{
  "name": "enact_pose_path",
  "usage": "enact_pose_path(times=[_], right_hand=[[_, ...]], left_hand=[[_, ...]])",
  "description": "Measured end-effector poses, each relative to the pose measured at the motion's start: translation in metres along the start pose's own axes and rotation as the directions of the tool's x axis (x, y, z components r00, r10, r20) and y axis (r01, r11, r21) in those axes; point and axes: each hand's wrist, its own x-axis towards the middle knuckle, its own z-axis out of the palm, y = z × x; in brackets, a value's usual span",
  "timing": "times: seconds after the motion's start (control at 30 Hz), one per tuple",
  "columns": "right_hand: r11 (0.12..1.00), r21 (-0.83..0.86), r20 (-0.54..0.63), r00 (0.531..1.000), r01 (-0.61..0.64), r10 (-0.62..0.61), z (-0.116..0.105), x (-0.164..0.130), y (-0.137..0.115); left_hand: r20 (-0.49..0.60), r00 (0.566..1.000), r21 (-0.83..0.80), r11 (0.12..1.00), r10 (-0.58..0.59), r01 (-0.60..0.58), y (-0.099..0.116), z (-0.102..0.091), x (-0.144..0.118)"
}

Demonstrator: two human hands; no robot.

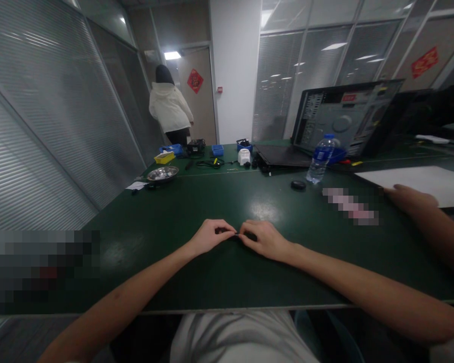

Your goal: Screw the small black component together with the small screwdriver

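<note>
Near the front edge of the tabletop (174, 287), my left hand (208, 237) and right hand (264, 240) both pinch a tiny piece (236, 234), too small for me to identify.

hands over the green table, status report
Left hand and right hand pinching tiny item. Item too small to identify. Water bottle standing beyond, apart from both.

- worktop (230, 287): smooth, semi-glossy
- bowl (170, 179): shiny metal
- bottle (318, 161): clear glossy plastic
- computer case (331, 113): dull metal panel
- jacket (170, 108): matt cloth
- yellow tray (164, 160): plastic
</note>
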Motion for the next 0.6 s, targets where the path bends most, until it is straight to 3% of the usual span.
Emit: enact_pose_path(times=[0.6], right_hand=[[0.999, 0.043, -0.026, 0.999, -0.027, 0.028, -0.0019, 0.0008, 0.0013]], left_hand=[[-0.023, 1.0, 0.013, 1.0, 0.021, -0.021, -0.0046, -0.0022, 0.0003]])
